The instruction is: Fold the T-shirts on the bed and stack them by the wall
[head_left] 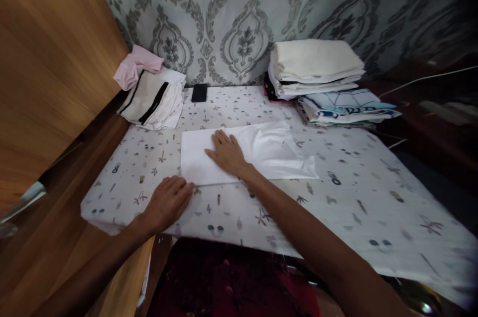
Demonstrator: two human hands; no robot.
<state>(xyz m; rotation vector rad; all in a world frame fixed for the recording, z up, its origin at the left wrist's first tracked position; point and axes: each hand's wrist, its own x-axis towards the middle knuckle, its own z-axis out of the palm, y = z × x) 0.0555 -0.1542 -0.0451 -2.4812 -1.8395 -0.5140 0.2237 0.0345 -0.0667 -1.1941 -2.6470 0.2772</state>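
Head view, your bare right hand (226, 152) lay spread flat on the folded white cloth garment (265, 147) on the white patterned cloth-covered table (351, 197), your loosely curled left hand (170, 202) by its near-left corner, neither grasping it.

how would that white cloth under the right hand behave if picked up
The white cloth would probably hang floppy, since its right part lies wrinkled. It looks thin, so likely light. The flat folded left part may fall open.

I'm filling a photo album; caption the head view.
Right hand flat on a folded white cloth, left hand by its near corner.
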